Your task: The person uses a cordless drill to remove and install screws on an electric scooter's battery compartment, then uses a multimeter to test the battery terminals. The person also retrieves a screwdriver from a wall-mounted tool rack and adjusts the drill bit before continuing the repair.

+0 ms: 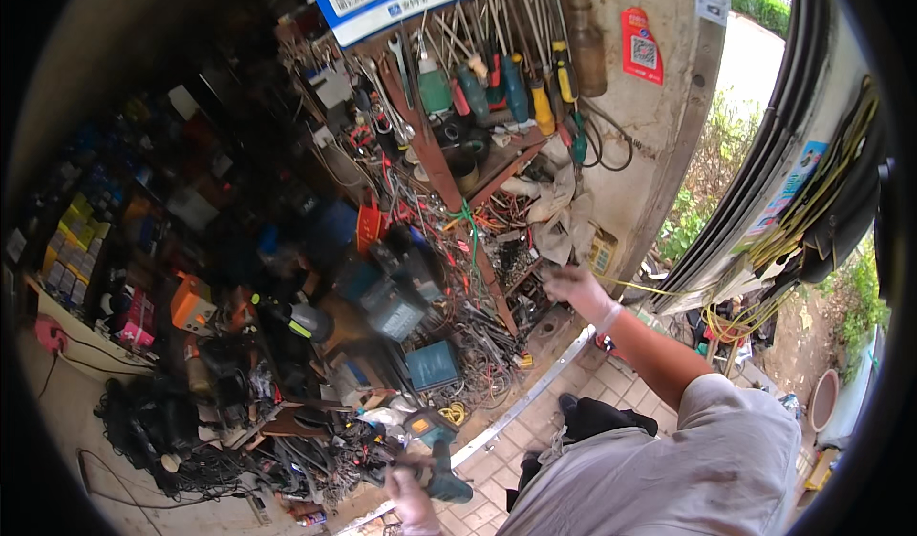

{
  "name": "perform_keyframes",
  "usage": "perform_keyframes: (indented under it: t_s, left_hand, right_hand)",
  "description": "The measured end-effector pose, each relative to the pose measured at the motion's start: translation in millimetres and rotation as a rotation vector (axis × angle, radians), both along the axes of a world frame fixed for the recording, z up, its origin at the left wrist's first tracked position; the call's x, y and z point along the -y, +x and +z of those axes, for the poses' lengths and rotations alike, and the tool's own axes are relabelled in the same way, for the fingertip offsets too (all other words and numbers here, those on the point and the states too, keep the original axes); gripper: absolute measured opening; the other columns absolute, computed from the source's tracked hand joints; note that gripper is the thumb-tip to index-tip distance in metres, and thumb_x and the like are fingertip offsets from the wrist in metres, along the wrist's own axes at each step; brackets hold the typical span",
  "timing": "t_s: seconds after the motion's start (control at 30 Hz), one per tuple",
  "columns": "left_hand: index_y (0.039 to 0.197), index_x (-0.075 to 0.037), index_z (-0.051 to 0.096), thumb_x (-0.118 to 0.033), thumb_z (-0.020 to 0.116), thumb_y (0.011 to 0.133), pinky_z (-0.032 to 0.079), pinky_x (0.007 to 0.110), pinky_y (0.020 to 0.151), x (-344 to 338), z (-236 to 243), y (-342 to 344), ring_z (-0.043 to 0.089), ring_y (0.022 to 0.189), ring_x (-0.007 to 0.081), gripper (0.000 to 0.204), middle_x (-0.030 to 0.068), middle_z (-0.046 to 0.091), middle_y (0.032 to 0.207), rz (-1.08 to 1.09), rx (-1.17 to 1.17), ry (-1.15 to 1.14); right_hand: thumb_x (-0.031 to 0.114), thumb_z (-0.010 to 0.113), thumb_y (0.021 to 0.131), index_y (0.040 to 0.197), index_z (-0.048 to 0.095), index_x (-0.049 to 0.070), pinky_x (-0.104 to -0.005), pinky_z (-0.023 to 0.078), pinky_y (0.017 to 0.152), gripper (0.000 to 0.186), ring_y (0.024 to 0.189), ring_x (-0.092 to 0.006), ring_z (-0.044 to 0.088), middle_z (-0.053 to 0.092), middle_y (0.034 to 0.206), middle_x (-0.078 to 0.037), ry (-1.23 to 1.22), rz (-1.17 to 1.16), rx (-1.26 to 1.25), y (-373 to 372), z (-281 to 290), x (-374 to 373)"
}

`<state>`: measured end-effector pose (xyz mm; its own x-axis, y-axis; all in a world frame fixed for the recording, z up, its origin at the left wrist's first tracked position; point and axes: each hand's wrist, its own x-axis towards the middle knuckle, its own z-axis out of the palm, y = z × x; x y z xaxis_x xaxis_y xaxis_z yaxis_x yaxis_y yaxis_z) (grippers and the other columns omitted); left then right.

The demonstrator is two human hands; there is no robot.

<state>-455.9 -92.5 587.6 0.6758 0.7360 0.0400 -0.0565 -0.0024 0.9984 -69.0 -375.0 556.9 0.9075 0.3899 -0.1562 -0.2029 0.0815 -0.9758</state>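
Observation:
Low in the picture, my left hand (413, 504) wears a pale glove and closes round a dark teal cordless drill (447, 479). My right hand (581, 293), also gloved, reaches forward to the tool rack, its fingers stretched beside a compartment of small metal parts (512, 257); nothing shows in them, and the fingertips are dark and hard to make out. Just above that hand hang crumpled pale cloths or gloves (564, 221). Screwdrivers with yellow handles (543, 108) and a teal-handled screwdriver (516, 89) stand in the rack's upper part.
Tool cases, including a teal box (433, 365), crowd the dim shelves at left. Tangled black cables (158, 431) lie lower left. A metal door sill (521, 404) borders the brick paving (583, 383). Yellow hoses or cables (764, 249) hang by the doorway at right.

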Motion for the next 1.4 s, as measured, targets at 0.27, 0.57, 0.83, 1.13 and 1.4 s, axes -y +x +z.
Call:
perform_keyframes:
  t_s: [0.27,0.57,0.83,1.13,1.4]
  left_hand:
    - [0.117,-0.002,0.053,-0.05,0.043,0.106,0.048,0.031,0.055,28,1,45,0.06,0.057,0.0184,0.05,0.0084,0.064,0.073,0.118,0.058,-0.165]
    - [0.102,-0.002,0.051,-0.042,0.041,0.108,0.045,0.03,0.057,23,1,18,0.056,0.056,0.0198,0.042,0.011,0.061,0.07,0.197,-0.028,0.04]
    - [0.116,-0.001,0.047,-0.037,0.047,0.106,0.05,0.033,0.073,40,11,-3,0.057,0.077,0.0222,0.037,0.0129,0.058,0.097,0.364,-0.138,-0.027]
    - [0.158,-0.005,0.026,-0.042,0.047,0.106,0.048,0.04,0.102,60,26,-1,0.057,0.123,0.0303,0.067,0.0188,0.05,0.147,0.385,-0.294,-0.203]
    - [0.15,-0.001,0.041,-0.044,0.058,0.1,0.051,0.042,0.097,59,26,21,0.06,0.116,0.0303,0.068,0.0216,0.054,0.141,0.433,-0.346,-0.133]
  right_hand:
    - [0.015,0.068,0.092,0.131,0.062,-0.003,-0.0278,0.05,0.091,0.043,0.1,-0.0138,0.064,0.069,0.113,-0.008,0.116,-0.301,0.607,56,197,-20]
    - [0.019,0.076,0.082,0.126,0.063,-0.002,-0.0419,0.051,0.094,0.051,0.105,-0.0383,0.065,0.065,0.119,-0.022,-0.2,-0.682,0.967,116,229,-45]
    - [0.024,0.082,0.076,0.125,0.06,0.001,-0.0441,0.051,0.091,0.059,0.105,-0.0384,0.062,0.063,0.114,-0.019,-0.407,-0.843,1.038,138,228,-68]
    - [0.028,0.082,0.075,0.119,0.061,0.004,-0.0452,0.053,0.08,0.054,0.094,-0.0376,0.065,0.065,0.108,-0.017,-0.455,-0.843,1.056,162,216,-81]
    - [0.02,0.071,0.082,0.121,0.06,0.001,-0.0456,0.053,0.081,0.045,0.092,-0.0421,0.064,0.063,0.097,-0.022,-0.283,-0.745,1.095,144,222,-45]
